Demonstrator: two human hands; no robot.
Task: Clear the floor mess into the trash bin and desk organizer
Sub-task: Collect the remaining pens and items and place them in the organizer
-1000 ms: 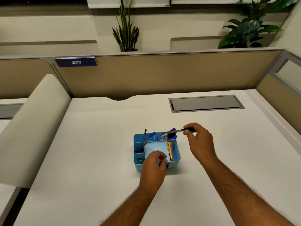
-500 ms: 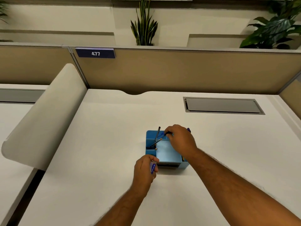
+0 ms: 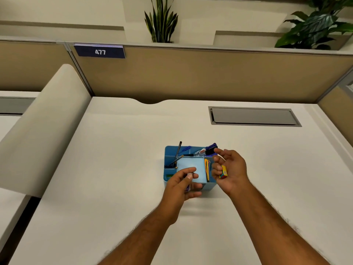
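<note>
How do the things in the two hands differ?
The right hand holds a small yellow and red box, plainly shown against its curled fingers. The left hand pinches a paler white and purple item, mostly hidden. Both are small and held over the blue organizer.

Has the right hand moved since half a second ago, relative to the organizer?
Yes. The right hand has pulled back from over the organizer's far pen slots to its right side, now holding a small box.
</note>
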